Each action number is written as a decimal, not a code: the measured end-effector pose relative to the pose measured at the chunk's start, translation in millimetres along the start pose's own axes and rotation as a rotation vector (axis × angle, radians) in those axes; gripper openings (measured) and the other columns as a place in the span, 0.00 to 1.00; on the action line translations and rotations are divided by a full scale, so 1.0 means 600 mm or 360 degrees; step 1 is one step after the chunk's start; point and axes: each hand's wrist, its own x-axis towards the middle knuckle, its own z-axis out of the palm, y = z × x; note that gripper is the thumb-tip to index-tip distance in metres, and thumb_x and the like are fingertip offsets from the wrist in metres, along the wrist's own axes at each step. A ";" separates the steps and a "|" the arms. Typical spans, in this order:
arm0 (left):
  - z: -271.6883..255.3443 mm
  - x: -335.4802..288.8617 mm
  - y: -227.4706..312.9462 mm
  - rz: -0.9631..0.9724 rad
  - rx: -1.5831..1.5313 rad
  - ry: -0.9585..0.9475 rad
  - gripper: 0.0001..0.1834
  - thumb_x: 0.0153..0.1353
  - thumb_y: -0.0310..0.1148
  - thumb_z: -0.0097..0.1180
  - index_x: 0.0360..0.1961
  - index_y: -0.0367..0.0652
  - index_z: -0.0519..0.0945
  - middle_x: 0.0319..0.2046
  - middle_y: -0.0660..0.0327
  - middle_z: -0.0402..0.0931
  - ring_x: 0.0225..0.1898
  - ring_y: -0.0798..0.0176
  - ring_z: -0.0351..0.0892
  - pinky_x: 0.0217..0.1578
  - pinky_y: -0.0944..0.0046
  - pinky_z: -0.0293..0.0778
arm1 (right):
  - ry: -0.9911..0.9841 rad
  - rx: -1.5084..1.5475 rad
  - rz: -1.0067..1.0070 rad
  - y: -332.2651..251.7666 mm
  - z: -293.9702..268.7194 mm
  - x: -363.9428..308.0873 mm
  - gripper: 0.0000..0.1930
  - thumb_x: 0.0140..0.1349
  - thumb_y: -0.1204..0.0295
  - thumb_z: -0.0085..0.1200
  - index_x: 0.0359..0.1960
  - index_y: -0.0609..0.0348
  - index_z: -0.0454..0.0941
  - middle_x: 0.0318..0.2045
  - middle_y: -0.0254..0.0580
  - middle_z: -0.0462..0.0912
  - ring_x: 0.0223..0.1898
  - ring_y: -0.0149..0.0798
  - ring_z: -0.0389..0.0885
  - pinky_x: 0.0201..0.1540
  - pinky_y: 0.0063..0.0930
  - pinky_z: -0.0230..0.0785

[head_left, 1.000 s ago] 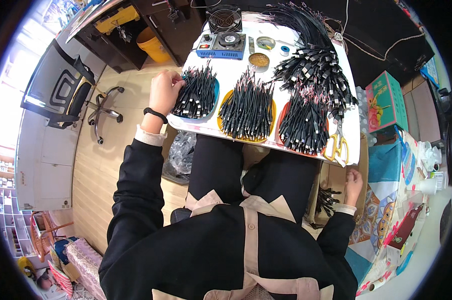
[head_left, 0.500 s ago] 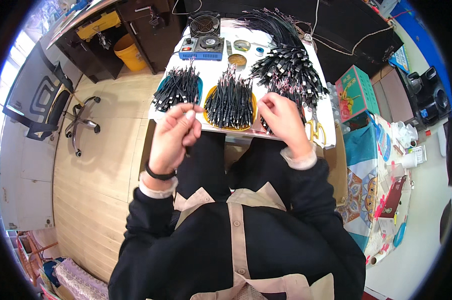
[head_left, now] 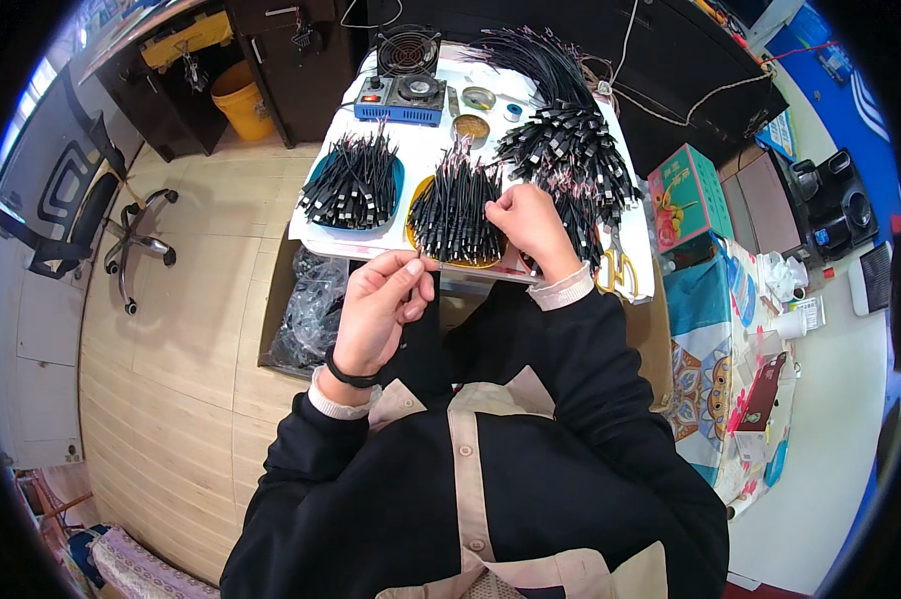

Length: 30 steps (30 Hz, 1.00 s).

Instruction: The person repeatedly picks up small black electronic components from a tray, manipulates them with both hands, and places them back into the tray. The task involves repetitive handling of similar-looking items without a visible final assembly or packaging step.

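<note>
White table (head_left: 426,150): cables (head_left: 450,205) run front-to-back, connectors (head_left: 460,248) toward the person (head_left: 401,479).

The person's left hand (head_left: 379,309) is at the near edge of the white surface (head_left: 411,160), thumb and forefinger close together. The right hand (head_left: 540,228) bends its fingers in beside the black cables (head_left: 455,215) on the yellow tray (head_left: 413,225); any grip is unclear. More cables (head_left: 351,180) fill the blue tray (head_left: 399,190) to the left. Farther back are a blue-sided device (head_left: 399,110) and a fan (head_left: 408,50); gold-handled scissors (head_left: 631,279) lie near the right edge.
</note>
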 end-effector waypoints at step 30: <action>0.027 0.040 -0.039 0.0016 -0.0130 0.0122 0.11 0.70 0.28 0.48 0.45 0.30 0.76 0.40 0.50 0.80 0.41 0.57 0.83 0.44 0.62 0.82 | -0.0965 0.1926 0.0563 0.015 -0.076 -0.010 0.10 0.65 0.71 0.51 0.30 0.67 0.76 0.28 0.50 0.82 0.14 0.21 0.66 0.13 0.11 0.54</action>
